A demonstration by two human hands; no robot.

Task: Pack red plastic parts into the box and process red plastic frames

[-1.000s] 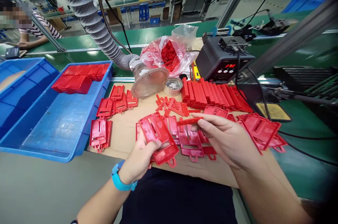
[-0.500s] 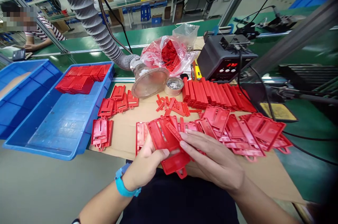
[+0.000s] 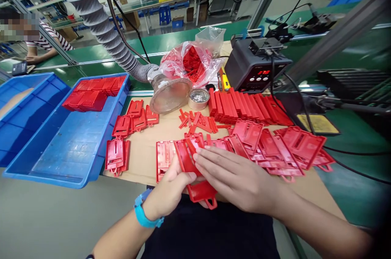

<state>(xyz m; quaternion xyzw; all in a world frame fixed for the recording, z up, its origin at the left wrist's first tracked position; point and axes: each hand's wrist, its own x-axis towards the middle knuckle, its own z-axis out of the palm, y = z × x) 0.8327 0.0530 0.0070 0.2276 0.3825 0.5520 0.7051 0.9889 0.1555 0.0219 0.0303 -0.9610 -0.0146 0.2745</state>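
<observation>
My left hand, with a blue wristband, grips a flat red plastic card holder from its left side, thumb on top. My right hand lies over the same holder with fingers stretched out and pressed flat on its face. A narrow red strip under those fingertips is mostly hidden. Both hands hover at the near edge of a cardboard sheet. Loose red holders lie just behind and right of my right hand.
A blue tray at left holds stacked red parts. A grey extraction hose ends in a clear funnel. Behind stand a bag of red parts, a solder tin, a row of red pieces and a black soldering station. Another person sits far left.
My right hand brought the small red strip from mid-air down onto the holder, and now presses flat on it. The holder has sunk a little toward me.
</observation>
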